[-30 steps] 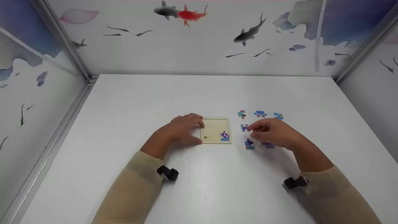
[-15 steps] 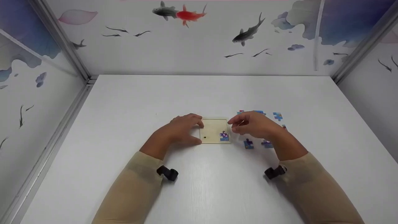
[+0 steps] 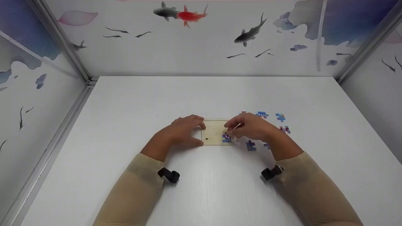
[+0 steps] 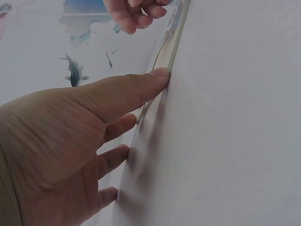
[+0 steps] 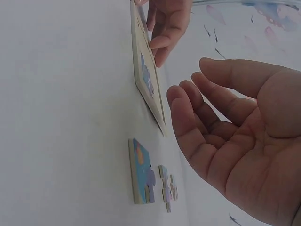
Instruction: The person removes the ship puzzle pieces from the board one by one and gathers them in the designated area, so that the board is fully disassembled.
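At the middle of the table lies a square wooden puzzle tray (image 3: 215,128) with one purple-and-blue jigsaw piece (image 3: 226,137) in its near right corner. My left hand (image 3: 183,130) holds the tray at its left edge, thumb at the near corner and index finger at the far one. The left wrist view shows that thumb (image 4: 141,89) against the rim. Over the tray's right edge hovers my right hand (image 3: 251,127), fingers loosely bent. Its thumb and fingers (image 5: 188,127) show nothing between them in the right wrist view.
Loose jigsaw pieces lie right of the tray: a blue one (image 3: 280,117) at the back, a red-and-blue one (image 3: 285,129) farther right, and a blue-and-purple one (image 3: 251,145) in front. The right hand partly covers several others. White printed panels (image 3: 201,47) enclose the table.
My right hand has moved left from above the loose pieces to the tray's right edge. The left hand stays on the tray, and the piece in the corner has not moved.
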`<state>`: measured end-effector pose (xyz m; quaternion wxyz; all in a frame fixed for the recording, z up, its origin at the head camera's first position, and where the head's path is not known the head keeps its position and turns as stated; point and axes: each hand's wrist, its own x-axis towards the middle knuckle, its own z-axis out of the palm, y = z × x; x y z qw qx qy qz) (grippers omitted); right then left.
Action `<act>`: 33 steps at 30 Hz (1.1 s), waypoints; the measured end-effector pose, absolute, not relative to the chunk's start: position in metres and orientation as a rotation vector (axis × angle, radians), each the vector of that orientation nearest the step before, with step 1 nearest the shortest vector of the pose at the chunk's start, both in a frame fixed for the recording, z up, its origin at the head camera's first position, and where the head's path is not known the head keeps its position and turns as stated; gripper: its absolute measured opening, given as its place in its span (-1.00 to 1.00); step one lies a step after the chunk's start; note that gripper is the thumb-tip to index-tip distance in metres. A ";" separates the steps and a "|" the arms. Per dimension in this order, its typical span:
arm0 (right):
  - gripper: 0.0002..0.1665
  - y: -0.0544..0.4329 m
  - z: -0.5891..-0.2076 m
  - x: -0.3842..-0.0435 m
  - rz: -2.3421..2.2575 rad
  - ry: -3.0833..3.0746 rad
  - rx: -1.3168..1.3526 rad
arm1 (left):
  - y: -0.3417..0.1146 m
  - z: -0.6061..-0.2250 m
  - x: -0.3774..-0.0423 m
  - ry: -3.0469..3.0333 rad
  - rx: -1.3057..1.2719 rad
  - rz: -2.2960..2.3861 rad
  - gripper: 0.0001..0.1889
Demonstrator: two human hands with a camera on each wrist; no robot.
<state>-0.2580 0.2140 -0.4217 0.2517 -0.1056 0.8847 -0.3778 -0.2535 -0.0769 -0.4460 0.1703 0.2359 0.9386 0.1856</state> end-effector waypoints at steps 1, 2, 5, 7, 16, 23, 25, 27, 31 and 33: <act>-0.64 0.214 -0.423 -0.258 -1.022 2.400 -0.289 | -0.077 -0.446 -0.253 2.665 0.669 0.531 -0.43; -0.64 0.214 -0.425 -0.258 -1.009 2.402 -0.288 | -0.077 -0.446 -0.253 2.665 0.666 0.536 -0.43; -0.65 0.211 -0.429 -0.257 -0.933 2.434 -0.261 | -0.077 -0.446 -0.252 2.662 0.663 0.549 -0.43; -0.64 0.208 -0.431 -0.256 -0.873 2.465 -0.247 | -0.077 -0.446 -0.252 2.660 0.657 0.555 -0.43; -0.58 0.203 -0.433 -0.253 -0.793 2.490 -0.281 | -0.079 -0.446 -0.253 2.657 0.679 0.537 -0.42; -0.61 0.204 -0.433 -0.254 -0.743 2.510 -0.312 | -0.079 -0.446 -0.254 2.658 0.700 0.537 -0.42; -0.62 0.204 -0.433 -0.254 -0.741 2.508 -0.306 | -0.080 -0.447 -0.254 2.656 0.701 0.546 -0.42; -0.63 0.204 -0.433 -0.254 -0.745 2.505 -0.291 | -0.081 -0.448 -0.255 2.653 0.701 0.560 -0.42; -0.65 0.204 -0.435 -0.255 -0.769 2.498 -0.262 | -0.081 -0.450 -0.256 2.654 0.708 0.568 -0.42; -0.67 0.204 -0.435 -0.256 -0.780 2.505 -0.252 | -0.081 -0.450 -0.256 2.657 0.712 0.566 -0.43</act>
